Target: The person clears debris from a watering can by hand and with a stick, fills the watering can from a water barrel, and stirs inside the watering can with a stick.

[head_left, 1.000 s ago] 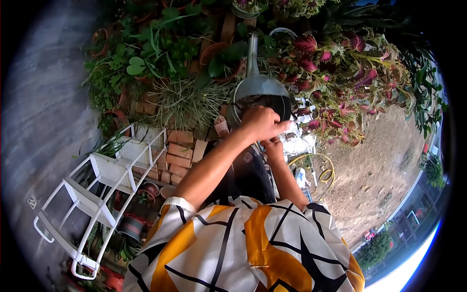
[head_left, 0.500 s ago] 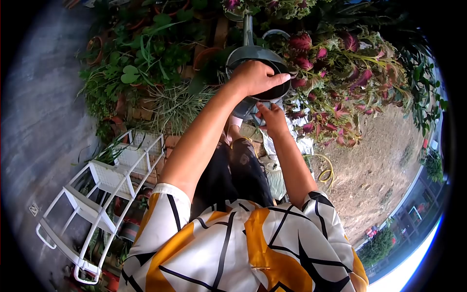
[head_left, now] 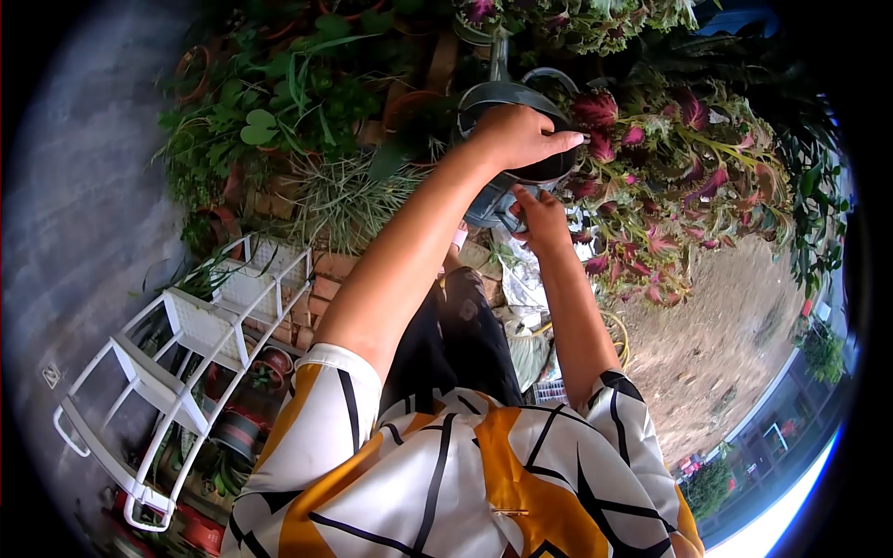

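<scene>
A grey-green watering can (head_left: 498,93) is held out in front of me, its long spout pointing away toward the plants. My left hand (head_left: 521,138) is closed over the top of the can across its dark opening, thumb stretched to the right and the other fingers hidden. Lower down, my right hand (head_left: 543,219) grips the near side of the can, fingers curled at what looks like its rear handle. Coleus plants (head_left: 660,177) with pink and green leaves stand close on the right of the can.
A white metal rack (head_left: 177,381) stands at the left by a grey wall (head_left: 84,186). Potted green plants (head_left: 279,102) and a spiky grassy plant (head_left: 349,200) fill the left and front. A yellow hose (head_left: 618,337) lies near bare soil (head_left: 716,344) on the right.
Both hands and the watering can have shifted slightly right in view, with the grip unchanged. The surrounding plants have shifted along with the camera, and my legs have moved a little.
</scene>
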Demonstrator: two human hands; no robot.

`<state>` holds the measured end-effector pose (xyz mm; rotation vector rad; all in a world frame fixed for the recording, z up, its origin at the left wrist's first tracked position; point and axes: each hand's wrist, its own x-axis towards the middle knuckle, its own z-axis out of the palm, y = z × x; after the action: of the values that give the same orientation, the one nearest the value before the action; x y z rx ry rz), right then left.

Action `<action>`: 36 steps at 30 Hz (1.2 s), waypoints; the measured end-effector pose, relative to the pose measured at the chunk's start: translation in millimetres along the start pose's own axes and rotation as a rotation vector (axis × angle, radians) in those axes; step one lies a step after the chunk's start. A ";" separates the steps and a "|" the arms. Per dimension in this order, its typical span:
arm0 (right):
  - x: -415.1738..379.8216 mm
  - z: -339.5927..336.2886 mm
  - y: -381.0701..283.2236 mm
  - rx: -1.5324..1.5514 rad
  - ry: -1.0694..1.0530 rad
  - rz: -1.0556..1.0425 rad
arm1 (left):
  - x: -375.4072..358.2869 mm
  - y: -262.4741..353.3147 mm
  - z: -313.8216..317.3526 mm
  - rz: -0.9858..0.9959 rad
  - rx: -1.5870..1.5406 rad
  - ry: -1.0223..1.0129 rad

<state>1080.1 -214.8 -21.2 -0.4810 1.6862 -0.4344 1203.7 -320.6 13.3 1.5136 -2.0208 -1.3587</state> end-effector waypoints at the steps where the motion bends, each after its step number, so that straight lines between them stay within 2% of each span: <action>1: -0.5 0.4 -1.3 -0.017 0.027 -0.009 | 0.2 0.0 1.3 0.023 -0.026 0.043; 4: -1.0 0.6 -4.2 0.013 0.012 -0.003 | 2.2 0.8 4.2 0.022 -0.011 0.102; 10: -1.4 -3.5 -8.3 0.015 -0.006 0.026 | 3.3 5.2 2.4 0.073 -0.017 0.112; 18: -2.6 -9.1 -3.0 -0.008 0.004 0.000 | -5.2 17.4 5.9 0.027 0.041 0.090; 24: -2.2 -8.2 29.9 0.086 0.071 -0.028 | -31.7 19.8 27.2 0.159 0.187 0.192; 27: -17.7 -3.2 33.5 0.208 0.069 -0.163 | -56.2 28.5 36.5 0.219 0.201 0.296; 28: -12.9 -5.2 47.0 0.177 0.061 -0.236 | -63.1 32.2 36.7 0.227 0.188 0.316; 30: -17.7 -15.6 56.0 0.077 0.037 -0.209 | -75.6 40.7 35.3 0.212 0.130 0.372; 31: -40.5 -16.3 34.1 -0.452 -0.055 -0.337 | -80.6 44.1 34.0 0.205 0.119 0.376; 32: -34.6 -15.6 49.2 0.010 0.040 -0.275 | -85.5 46.8 31.7 0.200 0.110 0.382; 34: -39.6 -21.3 52.7 -0.081 0.016 -0.289 | -96.6 51.1 29.2 0.180 0.061 0.411; 36: -46.4 -21.7 54.2 -0.007 -0.012 -0.295 | -108.7 54.0 26.4 0.149 0.037 0.420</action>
<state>1061.5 -143.7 -8.3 -0.7407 1.6105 -0.6384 1198.4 -213.1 75.2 1.4797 -1.8531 -0.8634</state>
